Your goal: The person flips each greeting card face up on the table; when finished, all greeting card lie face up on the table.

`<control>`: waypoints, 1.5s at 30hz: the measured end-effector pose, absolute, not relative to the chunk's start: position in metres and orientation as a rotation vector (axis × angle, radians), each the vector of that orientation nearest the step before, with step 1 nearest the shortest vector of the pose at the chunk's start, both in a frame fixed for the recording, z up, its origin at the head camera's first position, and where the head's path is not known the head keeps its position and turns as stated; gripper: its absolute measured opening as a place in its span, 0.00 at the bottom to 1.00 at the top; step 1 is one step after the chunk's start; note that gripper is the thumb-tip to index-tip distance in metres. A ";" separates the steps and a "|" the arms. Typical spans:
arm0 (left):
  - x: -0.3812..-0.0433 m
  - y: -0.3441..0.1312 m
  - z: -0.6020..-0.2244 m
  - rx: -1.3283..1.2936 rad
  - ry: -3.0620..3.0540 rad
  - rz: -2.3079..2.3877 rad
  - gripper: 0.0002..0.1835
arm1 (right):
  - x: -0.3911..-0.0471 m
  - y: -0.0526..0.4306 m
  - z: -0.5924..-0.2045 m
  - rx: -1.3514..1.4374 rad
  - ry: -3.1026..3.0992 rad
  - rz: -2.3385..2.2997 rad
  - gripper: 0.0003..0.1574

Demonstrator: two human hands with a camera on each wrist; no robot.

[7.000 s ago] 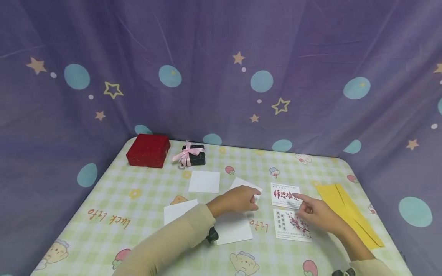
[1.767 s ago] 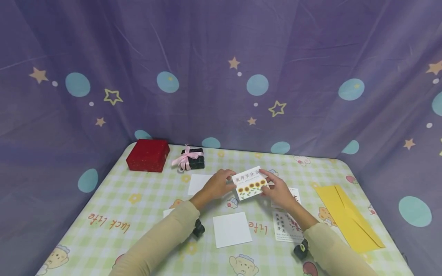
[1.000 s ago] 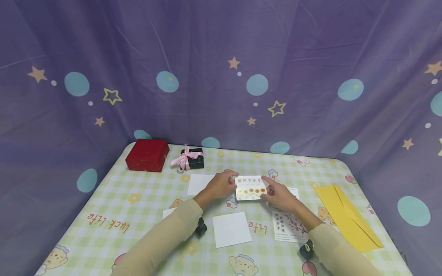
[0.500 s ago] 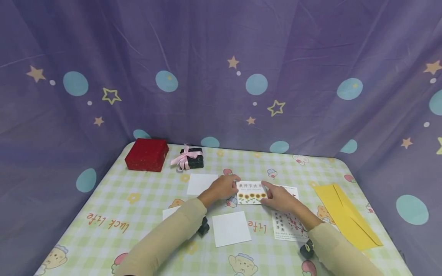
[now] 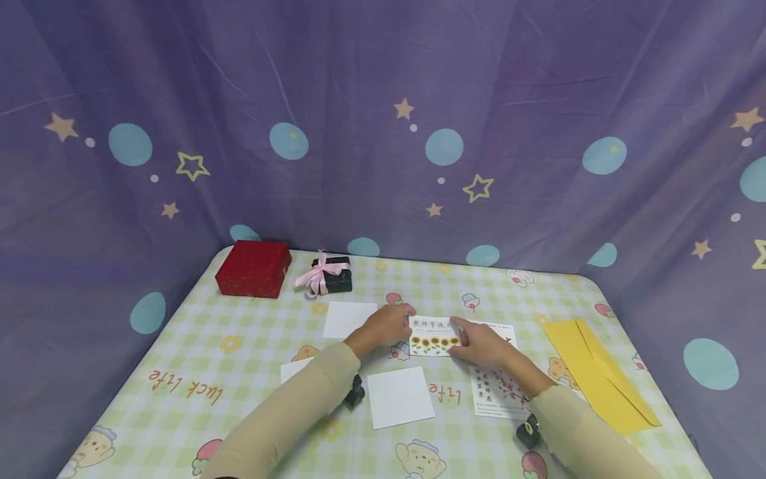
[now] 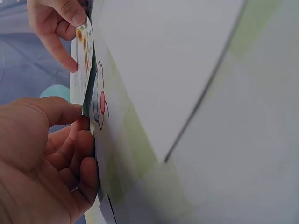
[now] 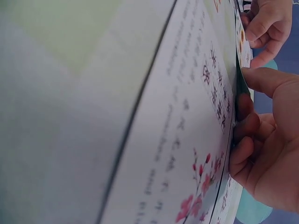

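Pinching the left edge of a sunflower card (image 5: 431, 334) between thumb and fingers of the left hand (image 5: 385, 326), and likewise pinching its right edge with the right hand (image 5: 481, 344); holding it face up around the middle of the checked tablecloth (image 5: 149, 426), showing dark lettering on the far half and a row of sunflowers on the near half, yet not revealing clearly whether touching the cloth; partly covering a red-marked card (image 5: 507, 332) and, just nearer, a blossom card (image 5: 497, 397) with the right hand and forearm; passing the left sleeve (image 5: 293, 412) over part of a white card (image 5: 293, 369); seeing a second white card (image 5: 349, 319) lying beyond that arm and a third white card (image 5: 401, 398) lying nearer than the sunflowers; seeing too a yellow envelope (image 5: 598, 376) slanting at the right, and, at the far left, a red box (image 5: 253, 269) sitting near a smaller black box (image 5: 341, 282) wearing a pink ribbon (image 5: 324, 271), all facing a purple curtain (image 5: 359, 66)
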State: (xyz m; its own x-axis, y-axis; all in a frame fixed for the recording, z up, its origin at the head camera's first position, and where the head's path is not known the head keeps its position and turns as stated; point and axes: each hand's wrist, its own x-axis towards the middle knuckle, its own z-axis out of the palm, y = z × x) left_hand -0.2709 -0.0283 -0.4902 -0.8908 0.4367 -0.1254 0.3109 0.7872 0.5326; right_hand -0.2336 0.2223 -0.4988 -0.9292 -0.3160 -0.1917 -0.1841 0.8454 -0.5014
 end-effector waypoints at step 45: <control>-0.197 -0.079 -0.471 0.894 2.628 0.723 0.22 | -0.190 0.184 -0.491 -0.922 2.569 -0.870 0.37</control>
State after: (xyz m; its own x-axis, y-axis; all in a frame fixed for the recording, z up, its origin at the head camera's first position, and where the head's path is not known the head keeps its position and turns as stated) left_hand -0.1972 -0.0785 -0.4712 -0.7725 0.6281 -0.0929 0.4924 0.6850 0.5370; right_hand -0.1898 0.1838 -0.4907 -0.7586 -0.6493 -0.0532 -0.4834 0.6157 -0.6223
